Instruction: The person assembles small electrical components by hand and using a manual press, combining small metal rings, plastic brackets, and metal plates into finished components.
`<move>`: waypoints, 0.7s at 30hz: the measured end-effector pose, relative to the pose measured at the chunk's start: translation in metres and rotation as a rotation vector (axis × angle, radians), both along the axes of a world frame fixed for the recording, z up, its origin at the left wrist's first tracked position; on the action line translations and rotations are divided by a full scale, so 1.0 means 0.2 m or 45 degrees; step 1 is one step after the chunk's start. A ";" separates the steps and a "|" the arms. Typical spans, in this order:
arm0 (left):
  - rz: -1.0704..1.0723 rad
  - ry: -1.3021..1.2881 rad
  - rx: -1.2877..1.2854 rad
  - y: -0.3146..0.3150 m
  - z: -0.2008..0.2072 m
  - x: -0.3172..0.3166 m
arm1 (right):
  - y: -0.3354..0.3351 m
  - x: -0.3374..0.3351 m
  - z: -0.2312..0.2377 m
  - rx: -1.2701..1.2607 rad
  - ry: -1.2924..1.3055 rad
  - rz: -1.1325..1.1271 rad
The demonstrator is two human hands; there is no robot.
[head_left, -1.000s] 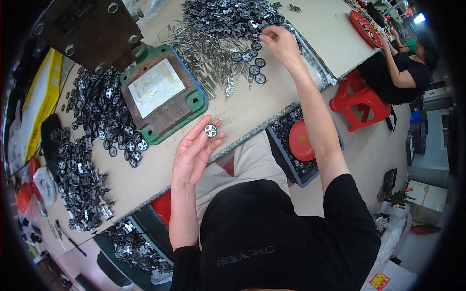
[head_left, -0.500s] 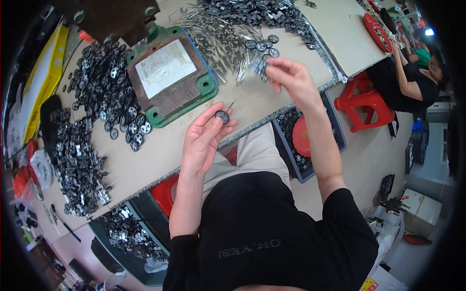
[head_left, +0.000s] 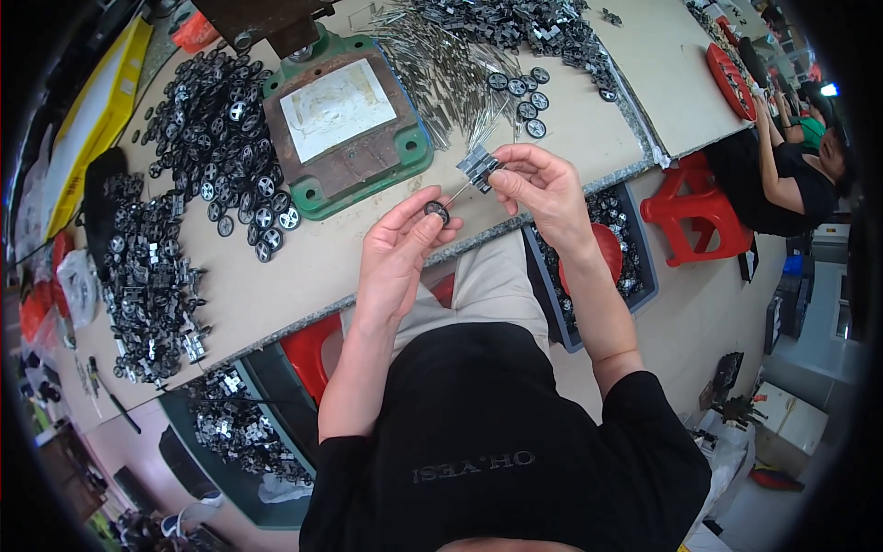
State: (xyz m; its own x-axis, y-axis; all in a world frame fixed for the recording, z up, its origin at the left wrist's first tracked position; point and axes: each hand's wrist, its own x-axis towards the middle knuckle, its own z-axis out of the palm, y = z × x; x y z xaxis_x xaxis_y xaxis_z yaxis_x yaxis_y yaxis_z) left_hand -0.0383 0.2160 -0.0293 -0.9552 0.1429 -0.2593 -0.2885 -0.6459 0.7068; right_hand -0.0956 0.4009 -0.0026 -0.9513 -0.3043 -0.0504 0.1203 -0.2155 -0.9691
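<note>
Over a beige tabletop (head_left: pixel 248 304) with a speckled edge, a bare left hand (head_left: pixel 391 262) and a bare right hand (head_left: pixel 552 198) hold small parts close together.
Beyond the left hand sits a heavy green and rust-brown metal base (head_left: pixel 359 152), topped by a white rectangular plate (head_left: pixel 336 106). The right hand pinches a grey-and-black, plastic-looking blocky part (head_left: pixel 478 168) between thumb and fingers; it juts out leftward from the fingertips — stepped, ridged and square-edged. The left hand grips a round black wheel (head_left: pixel 436 213) between thumb and fingers, just below and to the left of the blocky part, its face partly covered. A thin, straight metal rod (head_left: pixel 457 194) slants from the wheel up to the blocky part — whether its tip is seated there, I cannot tell.
</note>
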 end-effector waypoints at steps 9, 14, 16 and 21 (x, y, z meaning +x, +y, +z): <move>0.099 0.077 -0.175 0.01 -0.01 0.01 | 0.01 0.01 -0.01 0.085 0.004 0.010; 0.090 0.088 -0.224 0.01 -0.01 0.01 | 0.01 0.02 -0.01 0.231 0.091 0.028; 0.083 0.073 -0.218 0.00 -0.01 0.01 | 0.00 0.03 0.01 0.528 0.441 -0.052; 0.162 0.132 -0.306 0.01 0.00 0.04 | 0.00 0.05 0.04 0.541 0.363 -0.043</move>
State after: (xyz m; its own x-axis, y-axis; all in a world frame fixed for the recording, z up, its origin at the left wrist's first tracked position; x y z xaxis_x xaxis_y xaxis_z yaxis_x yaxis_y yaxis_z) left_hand -0.0313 0.2181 -0.0290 -0.9847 -0.0333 -0.1709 -0.1339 -0.4828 0.8655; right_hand -0.0857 0.3999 0.0046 -0.9542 -0.2820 0.0999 -0.1618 0.2053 -0.9652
